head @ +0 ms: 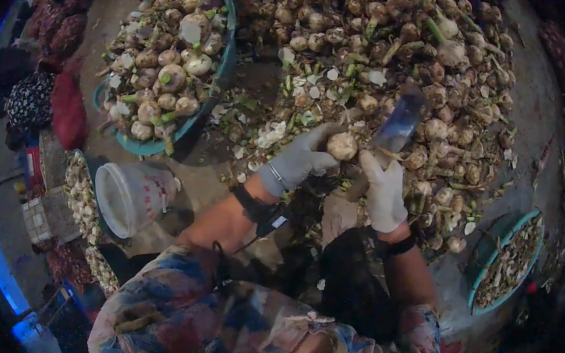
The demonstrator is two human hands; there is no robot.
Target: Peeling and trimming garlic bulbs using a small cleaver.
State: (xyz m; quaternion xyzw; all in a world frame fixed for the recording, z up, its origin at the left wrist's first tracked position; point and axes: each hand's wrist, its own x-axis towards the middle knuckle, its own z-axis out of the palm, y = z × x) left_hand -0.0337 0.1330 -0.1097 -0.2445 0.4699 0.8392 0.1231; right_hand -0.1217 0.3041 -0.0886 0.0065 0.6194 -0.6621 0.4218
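Observation:
In a grey work glove, my left hand (pixel 300 159) grips a round onion (pixel 342 146), pale and dirt-streaked, between thumb and fingers. My right hand (pixel 383 193), in a whitish glove, is shut on a knife just right of that onion. The broad knife blade (pixel 399 121) points up and away over the pile, and my fingers cover much of the handle. Beyond both hands spreads a large heap of onions (pixel 435 132), many with stalks and roots on. Cut green stalks and white peel (pixel 315 88) lie scattered in front of my left hand.
A teal basin (pixel 228 35) heaped with onions stands at the upper left. A whitish plastic bucket (pixel 134 199) lies tipped on its side. Another teal basin (pixel 479 284) with scraps is at the right. Red mesh sacks (pixel 69 102) and a long container of pale bulbs (pixel 83 204) line the left.

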